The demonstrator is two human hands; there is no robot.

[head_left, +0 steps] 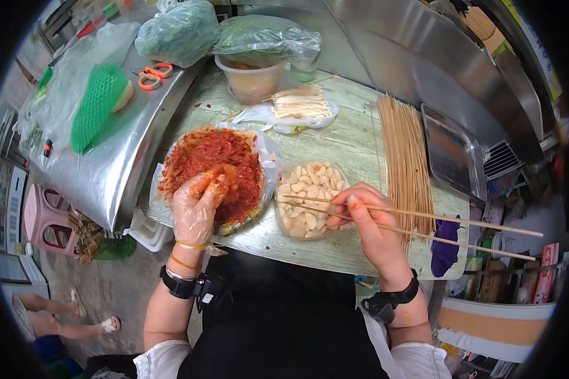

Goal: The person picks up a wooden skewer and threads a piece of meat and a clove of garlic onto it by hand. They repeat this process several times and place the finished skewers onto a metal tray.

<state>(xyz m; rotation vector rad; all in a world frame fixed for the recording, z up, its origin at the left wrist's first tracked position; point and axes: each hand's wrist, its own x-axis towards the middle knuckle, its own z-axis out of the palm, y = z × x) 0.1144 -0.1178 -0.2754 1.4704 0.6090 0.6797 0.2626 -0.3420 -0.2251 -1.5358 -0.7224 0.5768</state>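
Observation:
My left hand (pixel 199 202), in a clear plastic glove smeared with red, is closed over a bowl of chunky red chili mixture (pixel 234 148). A reddish piece shows at its fingertips, but I cannot make out what it is. Two long bamboo skewers (pixel 461 220) are gripped in my right hand (pixel 370 224), spread slightly apart. Their left ends lie over a clear tub of peeled garlic cloves (pixel 310 189), just right of the bowl. An orange smear marks one right finger.
A thick bundle of skewers (pixel 406 164) lies right of the tub, beside a metal tray (pixel 452 148) and a purple cloth-like item (pixel 446 246). Enoki mushrooms (pixel 301 102) rest on plastic behind. A white bucket (pixel 250 82), orange scissors (pixel 153 76) and green netting (pixel 98 104) are farther back.

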